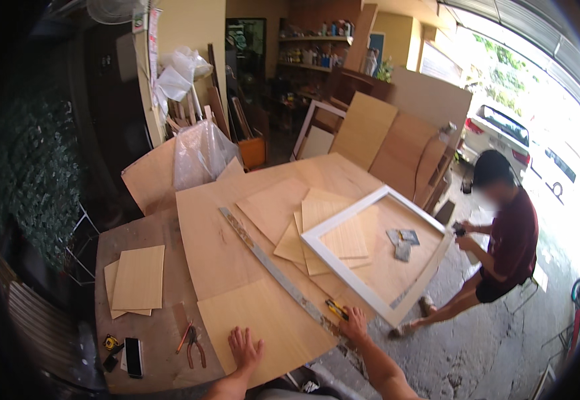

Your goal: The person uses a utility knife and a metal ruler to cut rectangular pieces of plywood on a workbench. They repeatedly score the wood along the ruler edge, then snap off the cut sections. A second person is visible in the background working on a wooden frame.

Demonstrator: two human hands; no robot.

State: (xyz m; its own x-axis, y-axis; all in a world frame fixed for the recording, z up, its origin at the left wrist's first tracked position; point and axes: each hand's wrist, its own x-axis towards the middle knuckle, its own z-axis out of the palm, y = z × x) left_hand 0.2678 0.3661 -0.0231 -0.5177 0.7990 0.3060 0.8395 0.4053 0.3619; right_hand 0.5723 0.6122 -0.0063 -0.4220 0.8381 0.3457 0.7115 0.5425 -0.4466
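My left hand (245,348) lies flat, fingers spread, on a light plywood sheet (267,320) at the near edge of the workbench. My right hand (354,323) rests on the near end of a long metal straightedge (273,270) that runs diagonally across the big plywood board (217,247). A yellow-handled tool (336,309) lies right beside that hand's fingers. Whether the fingers hold it is unclear. A white rectangular frame (377,250) lies to the right over several thin veneer pieces (290,213).
A stack of small plywood squares (137,279), pliers (195,345), a pencil (184,337), a phone (133,357) and a tape measure (111,343) sit at the left. Another person (503,247) stands at the right of the bench. Boards lean behind; cars are parked outside.
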